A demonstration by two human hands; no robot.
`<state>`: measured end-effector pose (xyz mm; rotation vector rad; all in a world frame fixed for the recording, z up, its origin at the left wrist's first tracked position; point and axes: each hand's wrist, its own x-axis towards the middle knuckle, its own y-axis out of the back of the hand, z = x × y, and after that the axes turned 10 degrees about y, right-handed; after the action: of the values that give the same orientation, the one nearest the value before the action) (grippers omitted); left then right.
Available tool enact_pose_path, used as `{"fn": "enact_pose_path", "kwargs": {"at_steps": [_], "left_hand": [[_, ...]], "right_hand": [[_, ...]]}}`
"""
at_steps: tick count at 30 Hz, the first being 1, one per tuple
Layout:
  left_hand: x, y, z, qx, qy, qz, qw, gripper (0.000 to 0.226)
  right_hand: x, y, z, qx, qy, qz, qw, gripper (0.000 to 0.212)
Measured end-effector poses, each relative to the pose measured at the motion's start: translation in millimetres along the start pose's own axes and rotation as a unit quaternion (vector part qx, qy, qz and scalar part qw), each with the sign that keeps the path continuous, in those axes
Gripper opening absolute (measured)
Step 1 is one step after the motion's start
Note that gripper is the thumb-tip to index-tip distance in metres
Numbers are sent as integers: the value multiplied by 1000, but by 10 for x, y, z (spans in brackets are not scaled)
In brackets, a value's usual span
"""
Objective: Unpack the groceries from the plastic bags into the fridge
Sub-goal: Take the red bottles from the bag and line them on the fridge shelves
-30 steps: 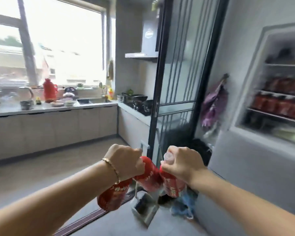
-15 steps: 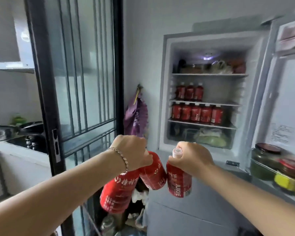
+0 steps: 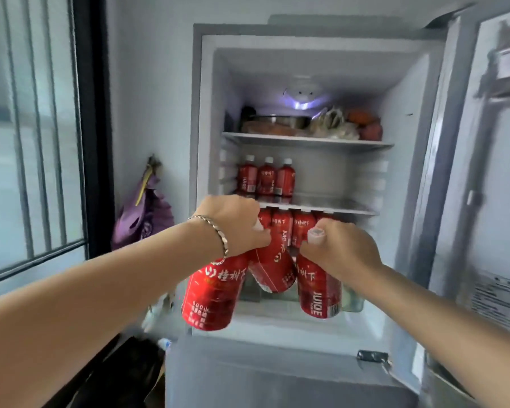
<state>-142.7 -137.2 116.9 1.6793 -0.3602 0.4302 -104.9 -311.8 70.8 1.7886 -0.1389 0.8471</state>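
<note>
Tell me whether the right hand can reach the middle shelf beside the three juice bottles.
Probably yes. The fridge door stands open, the middle shelf is bare right of the three bottles, and nothing lies between it and the right hand, which grips one juice bottle.

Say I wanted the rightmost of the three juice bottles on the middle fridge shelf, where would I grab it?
Rightmost bottle: likely round its body, coming from the front-right. It stands upright, close against its neighbour on the left, with bare shelf on its right. The narrow neck under the white cap would also work.
</note>
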Motion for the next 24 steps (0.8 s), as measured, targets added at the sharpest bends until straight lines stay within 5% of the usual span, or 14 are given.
{"fn": "enact_pose_path", "kwargs": {"at_steps": [6, 11, 24], "left_hand": [[1286, -32, 168, 30, 5, 131, 991, 37], [2057, -232, 269, 85, -16, 168, 982, 36], [3441, -706, 279, 94, -91, 152, 980, 40]], "right_hand": [[1147, -103, 674, 40, -18, 137, 990, 21], [1921, -305, 1046, 82, -57, 224, 969, 26], [3301, -971, 1769, 0, -169, 170, 971, 41]]}}
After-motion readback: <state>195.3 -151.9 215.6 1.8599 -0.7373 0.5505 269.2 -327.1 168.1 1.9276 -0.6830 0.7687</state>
